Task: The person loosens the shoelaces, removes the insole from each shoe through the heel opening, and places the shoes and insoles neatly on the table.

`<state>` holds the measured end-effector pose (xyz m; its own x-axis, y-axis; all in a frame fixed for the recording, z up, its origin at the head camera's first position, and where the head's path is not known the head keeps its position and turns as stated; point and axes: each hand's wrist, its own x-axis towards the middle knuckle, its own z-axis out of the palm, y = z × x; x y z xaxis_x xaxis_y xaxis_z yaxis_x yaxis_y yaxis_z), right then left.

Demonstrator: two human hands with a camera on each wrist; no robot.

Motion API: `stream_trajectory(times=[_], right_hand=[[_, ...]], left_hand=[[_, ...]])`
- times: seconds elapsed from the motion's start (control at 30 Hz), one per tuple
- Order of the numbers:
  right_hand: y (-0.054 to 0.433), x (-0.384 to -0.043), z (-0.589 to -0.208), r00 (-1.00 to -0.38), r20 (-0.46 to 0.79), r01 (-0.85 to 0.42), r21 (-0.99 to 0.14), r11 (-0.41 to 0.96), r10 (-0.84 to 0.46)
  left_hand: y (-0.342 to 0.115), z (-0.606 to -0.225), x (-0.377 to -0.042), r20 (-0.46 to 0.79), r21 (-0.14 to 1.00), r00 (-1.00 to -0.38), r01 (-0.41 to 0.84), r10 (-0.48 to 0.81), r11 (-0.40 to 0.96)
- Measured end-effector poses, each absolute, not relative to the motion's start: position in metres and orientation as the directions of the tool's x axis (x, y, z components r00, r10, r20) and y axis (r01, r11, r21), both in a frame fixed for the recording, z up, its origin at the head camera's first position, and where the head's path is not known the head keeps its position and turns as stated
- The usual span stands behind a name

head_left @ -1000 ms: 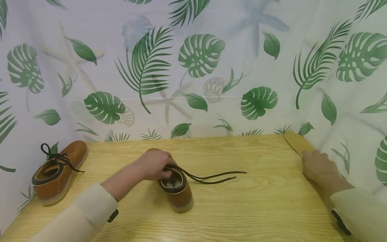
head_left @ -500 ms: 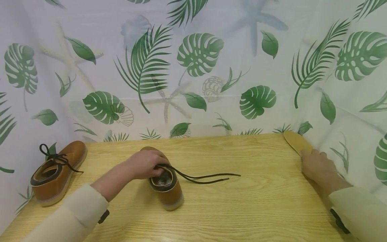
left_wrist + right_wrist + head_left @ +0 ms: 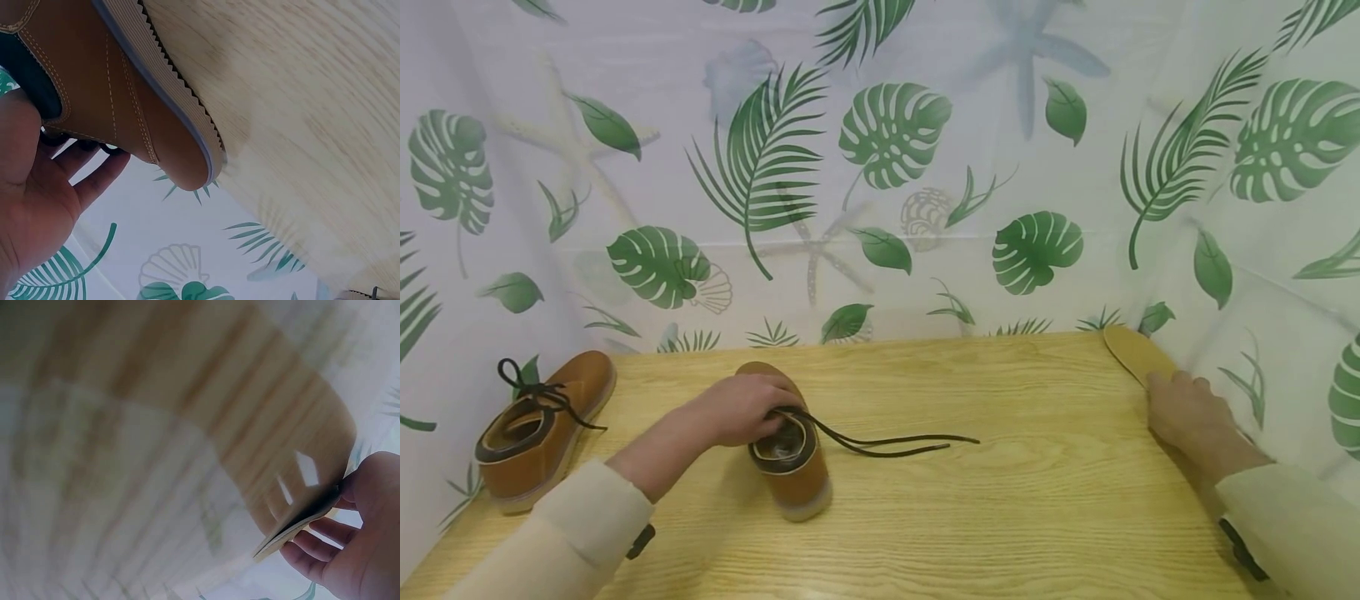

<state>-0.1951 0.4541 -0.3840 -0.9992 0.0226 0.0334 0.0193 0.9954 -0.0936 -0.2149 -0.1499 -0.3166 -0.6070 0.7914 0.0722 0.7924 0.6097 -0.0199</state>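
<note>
My left hand point(image 3: 741, 408) grips a brown leather lace-up shoe point(image 3: 793, 492) by the front of its dark-collared opening. In the left wrist view, my thumb lies at the collar and my other fingers reach over the lacing of the shoe point(image 3: 94, 75). Its toe points away from me, and two loose black lace ends point(image 3: 887, 439) trail right over the table. At the far right, my right hand point(image 3: 1198, 417) pinches the near end of a tan insole point(image 3: 1138, 354). The right wrist view has thumb and fingers on the edge of the insole point(image 3: 290, 534).
A matching brown shoe point(image 3: 542, 442), its black laces tied in a bow, stands at the left end of the wood-grain table point(image 3: 985, 525). White cloth point(image 3: 955, 283) printed with green leaves hangs behind the table and along both sides.
My left hand has moved left with the shoe, and the loose lace ends have trailed along with it. My right hand and the insole have stayed in nearly the same place.
</note>
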Motion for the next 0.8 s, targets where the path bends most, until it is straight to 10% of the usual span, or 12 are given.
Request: stream_trajectory(times=[0.8], right_hand=[[0.454, -0.196, -0.387, -0.999, 0.022, 0.033, -0.102, 0.994, 0.035]], left_hand=[[-0.174, -0.321, -0.225, 0.137, -0.097, -0.629, 0.76, 0.765, 0.643]])
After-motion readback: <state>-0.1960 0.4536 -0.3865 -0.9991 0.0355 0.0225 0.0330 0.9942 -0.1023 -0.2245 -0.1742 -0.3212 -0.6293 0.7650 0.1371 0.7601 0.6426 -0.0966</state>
